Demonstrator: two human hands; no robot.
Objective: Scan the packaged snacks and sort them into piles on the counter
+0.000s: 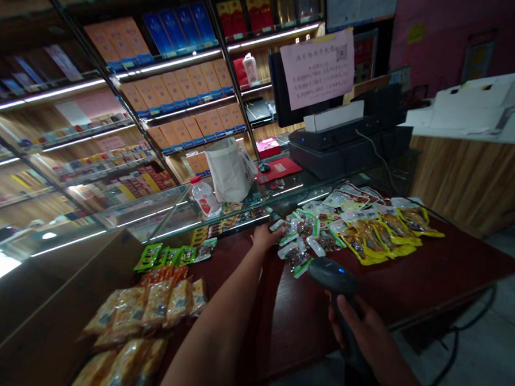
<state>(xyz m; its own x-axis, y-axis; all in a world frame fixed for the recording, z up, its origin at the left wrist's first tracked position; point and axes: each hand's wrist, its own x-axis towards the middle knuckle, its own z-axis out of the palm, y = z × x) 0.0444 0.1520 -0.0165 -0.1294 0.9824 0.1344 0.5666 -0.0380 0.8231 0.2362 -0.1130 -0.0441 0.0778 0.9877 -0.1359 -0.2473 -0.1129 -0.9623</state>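
Observation:
My right hand (354, 320) is wrapped around the handle of a dark barcode scanner (333, 274), which shows a small blue light on top. Further off, my left hand (266, 237) reaches to the near-left edge of a pile of small clear-and-green snack packets (304, 225). Its fingers are closed at a snack packet (280, 226) there; the fingertips are partly hidden. To the right of the pile lie yellow snack pouches (367, 242) in an overlapping row. Flat white-edged packets (348, 197) lie behind them.
An open cardboard box (72, 283) stands left, beside wrapped bread-like packs (142, 305), orange packets (164, 274) and green packets (168, 255). A red-capped bottle (205, 197) and a white bag (230, 170) stand on the glass counter. Behind is a monitor with a pink notice (318, 69).

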